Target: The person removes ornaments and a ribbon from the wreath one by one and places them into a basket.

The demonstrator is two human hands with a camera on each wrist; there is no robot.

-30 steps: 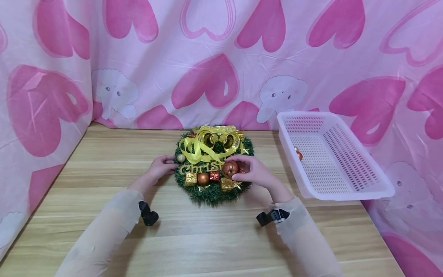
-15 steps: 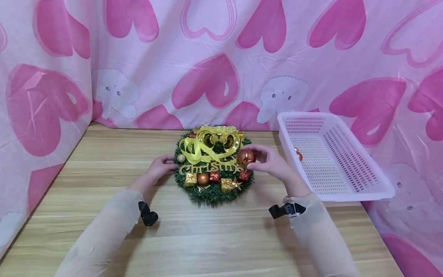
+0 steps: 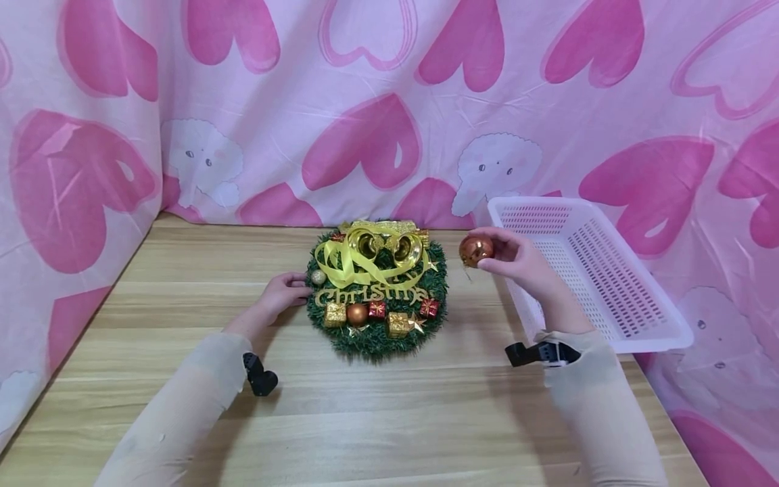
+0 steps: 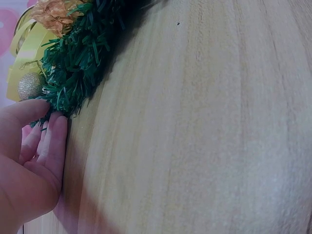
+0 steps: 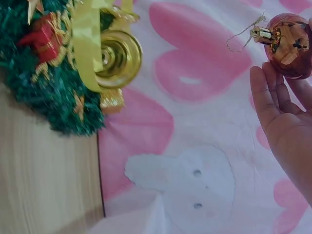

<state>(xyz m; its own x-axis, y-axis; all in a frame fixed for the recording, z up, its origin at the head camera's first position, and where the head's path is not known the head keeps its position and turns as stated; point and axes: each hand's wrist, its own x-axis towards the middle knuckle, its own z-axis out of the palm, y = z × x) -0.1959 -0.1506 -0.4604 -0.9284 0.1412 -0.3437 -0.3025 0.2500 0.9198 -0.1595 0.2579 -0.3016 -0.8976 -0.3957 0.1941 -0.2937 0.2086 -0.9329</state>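
Note:
A green Christmas wreath [image 3: 377, 345] lies on the table, decked with gold bells [image 3: 404, 250], yellow ribbon [image 3: 347, 260], small gift boxes and gold lettering. At its left edge my left hand [image 3: 284, 293] holds the greenery between thumb and fingers, beside a small glittery ball [image 4: 30, 86]. My right hand [image 3: 517, 260] pinches a shiny copper-red Christmas ball [image 3: 477, 251] in the air, between the wreath and the basket. A gold cap [image 5: 263, 35] and a thin hanging loop show on the ball in the right wrist view. A smaller copper ball [image 3: 357, 314] sits on the wreath's lower part.
On the right stands a white plastic basket [image 3: 648, 343] with perforated walls, partly behind my right hand and forearm. A pink heart-patterned cloth [image 3: 359, 142] hangs behind and beside the wooden table [image 3: 365, 419].
My right hand has lifted the copper-red ball off the wreath's right side and carried it to the right, towards the basket. The left hand and the wreath stay put.

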